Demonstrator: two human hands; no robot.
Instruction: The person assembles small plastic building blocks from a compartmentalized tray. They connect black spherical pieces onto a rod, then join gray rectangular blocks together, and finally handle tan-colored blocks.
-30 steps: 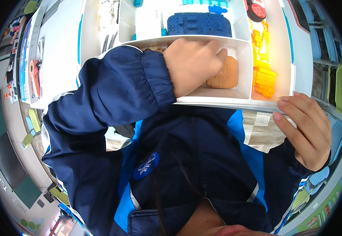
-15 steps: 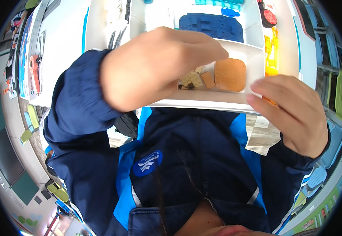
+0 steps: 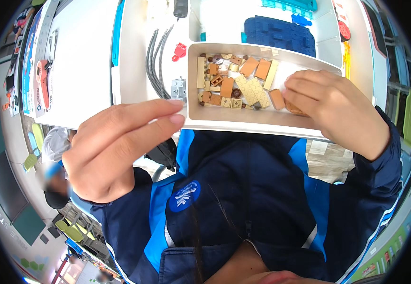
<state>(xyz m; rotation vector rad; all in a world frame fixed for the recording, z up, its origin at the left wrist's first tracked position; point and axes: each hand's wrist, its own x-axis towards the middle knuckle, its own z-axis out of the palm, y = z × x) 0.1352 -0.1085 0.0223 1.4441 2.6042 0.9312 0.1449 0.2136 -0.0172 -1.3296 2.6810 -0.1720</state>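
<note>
My left hand (image 3: 125, 146) is raised at the tray's near left side. Its fingers reach toward the compartment's corner, a small gap between the tips and nothing visible in them. My right hand (image 3: 331, 102) lies over the right end of the near compartment (image 3: 257, 122), fingers stretched left. Beneath it, mostly hidden, is an orange rounded plate (image 3: 296, 110); I cannot tell whether the fingers touch it. Left of it lie a small orange tile (image 3: 277, 99), a studded tan plate (image 3: 259, 93) and several loose tan, orange and brown bricks (image 3: 227, 86).
Left of the compartment are grey ribbed hoses (image 3: 157, 66), a red piece (image 3: 179, 52) and a grey connector block (image 3: 178, 89). Behind it are navy studded plates (image 3: 281, 37). At right stand a red wheel (image 3: 343, 31) and yellow parts (image 3: 347, 59). A seated person (image 3: 56, 182) is at far left.
My left hand has drawn back left and down from above the compartment, uncovering the bricks. My right hand has moved over the orange rounded plate. The tray appears further right in view.
</note>
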